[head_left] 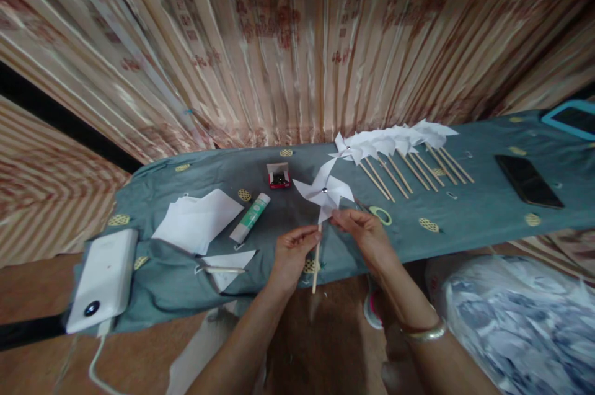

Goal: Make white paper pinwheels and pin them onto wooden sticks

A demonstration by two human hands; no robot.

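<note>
A white paper pinwheel (329,196) on a wooden stick is held up over the table's front edge, a shiny pin at its centre. My left hand (294,253) pinches the stick just below the paper blades. With fingertips closed on the lower blade, my right hand (365,232) grips the pinwheel's paper. Behind my right hand, scissors (381,216) with a green handle lie partly hidden. Left of the pinwheel are a small red box of pins (279,177) with its lid up and a green-and-white glue stick (250,218).
Several finished pinwheels (395,142) lie in a row at the back. Paper sheets (198,221) and a folded paper with a pen (227,270) lie left. A white device (105,277) stands at the left end, a dark phone (528,181) right. A plastic bag (515,320) sits below.
</note>
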